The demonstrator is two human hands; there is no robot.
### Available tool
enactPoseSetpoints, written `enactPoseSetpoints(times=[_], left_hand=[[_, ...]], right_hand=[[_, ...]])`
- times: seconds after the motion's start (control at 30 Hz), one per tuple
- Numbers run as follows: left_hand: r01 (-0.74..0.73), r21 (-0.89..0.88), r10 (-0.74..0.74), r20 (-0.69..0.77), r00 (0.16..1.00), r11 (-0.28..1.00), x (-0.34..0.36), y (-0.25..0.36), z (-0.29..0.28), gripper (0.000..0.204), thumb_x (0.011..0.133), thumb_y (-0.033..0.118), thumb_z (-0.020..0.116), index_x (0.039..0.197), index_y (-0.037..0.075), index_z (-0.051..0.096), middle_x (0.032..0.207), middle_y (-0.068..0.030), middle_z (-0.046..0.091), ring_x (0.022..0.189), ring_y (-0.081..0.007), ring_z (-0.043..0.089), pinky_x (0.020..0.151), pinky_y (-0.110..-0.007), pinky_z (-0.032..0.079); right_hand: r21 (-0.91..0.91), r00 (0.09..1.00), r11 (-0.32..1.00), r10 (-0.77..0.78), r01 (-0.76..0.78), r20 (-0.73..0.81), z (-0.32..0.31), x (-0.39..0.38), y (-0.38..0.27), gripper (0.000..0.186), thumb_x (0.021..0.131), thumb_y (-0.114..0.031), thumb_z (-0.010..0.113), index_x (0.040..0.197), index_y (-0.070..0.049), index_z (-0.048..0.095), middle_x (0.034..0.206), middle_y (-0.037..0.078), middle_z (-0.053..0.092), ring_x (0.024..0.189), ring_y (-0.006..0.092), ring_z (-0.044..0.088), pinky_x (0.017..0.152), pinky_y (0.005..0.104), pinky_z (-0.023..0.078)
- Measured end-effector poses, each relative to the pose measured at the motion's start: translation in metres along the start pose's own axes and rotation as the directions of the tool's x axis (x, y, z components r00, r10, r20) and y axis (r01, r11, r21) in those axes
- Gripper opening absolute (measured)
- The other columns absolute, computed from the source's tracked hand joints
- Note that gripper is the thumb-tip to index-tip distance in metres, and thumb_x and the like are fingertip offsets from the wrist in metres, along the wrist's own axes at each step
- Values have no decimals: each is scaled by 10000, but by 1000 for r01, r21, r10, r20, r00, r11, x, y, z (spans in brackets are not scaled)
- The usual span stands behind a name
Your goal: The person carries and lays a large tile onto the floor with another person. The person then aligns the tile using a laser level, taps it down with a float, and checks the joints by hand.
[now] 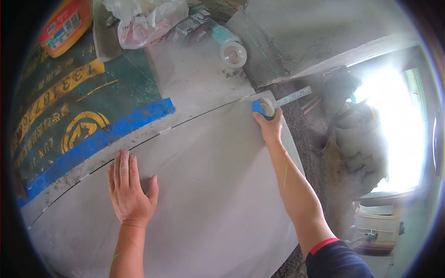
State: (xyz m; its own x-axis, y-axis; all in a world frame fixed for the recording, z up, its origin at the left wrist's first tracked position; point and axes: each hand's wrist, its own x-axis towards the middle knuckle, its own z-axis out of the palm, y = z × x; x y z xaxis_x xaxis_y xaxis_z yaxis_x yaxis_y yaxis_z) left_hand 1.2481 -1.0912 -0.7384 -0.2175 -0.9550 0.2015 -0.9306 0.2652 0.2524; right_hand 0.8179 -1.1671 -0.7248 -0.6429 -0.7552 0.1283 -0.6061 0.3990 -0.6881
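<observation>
My right hand (272, 127) grips a roll of blue tape (263, 107) at the far right corner of a large grey tile (204, 185). A white ruler-like strip (294, 97) juts out to the right beside the roll. My left hand (132, 190) lies flat on the same tile, fingers stretched out, their tips reaching the dark seam (194, 115) along its far edge. Small pale pieces (165, 131) sit in that seam at intervals. Beyond it, a strip of blue tape (104, 141) runs along the edge of a green printed sheet (125, 76).
A clear plastic bag (146, 23) and a red-and-yellow container (65, 28) lie at the far left. Nearby is a teal item with a round white disc (233, 54). A grey slab (324, 37) borders the far right. Rough ground (310, 134) and a pale sack (359, 139) lie to the right.
</observation>
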Motion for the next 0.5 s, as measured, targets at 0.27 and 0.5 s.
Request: enactPoseSetpoints(times=[0.27, 0.5], left_hand=[[14, -6, -14, -6, 1000, 1000, -3, -4, 2, 653, 939, 369, 593, 1467, 7, 465, 1553, -168, 437, 1455, -354, 399, 1198, -540, 313], [-109, 9, 109, -84, 990, 994, 7, -18, 19, 552, 998, 289, 561, 1473, 23, 473, 1555, -175, 450, 1446, -358, 418, 1186, -503, 332]], right_hand=[[-13, 997, 998, 58, -58, 54, -1, 3, -10, 770, 727, -329, 868, 1321, -13, 491, 1194, 192, 625, 1120, 295, 607, 925, 424, 500], [7, 967, 968, 249, -249, 53, -115, -98, 73, 811, 739, -275, 870, 1376, -39, 428, 1185, 167, 630, 1129, 270, 604, 947, 403, 492]])
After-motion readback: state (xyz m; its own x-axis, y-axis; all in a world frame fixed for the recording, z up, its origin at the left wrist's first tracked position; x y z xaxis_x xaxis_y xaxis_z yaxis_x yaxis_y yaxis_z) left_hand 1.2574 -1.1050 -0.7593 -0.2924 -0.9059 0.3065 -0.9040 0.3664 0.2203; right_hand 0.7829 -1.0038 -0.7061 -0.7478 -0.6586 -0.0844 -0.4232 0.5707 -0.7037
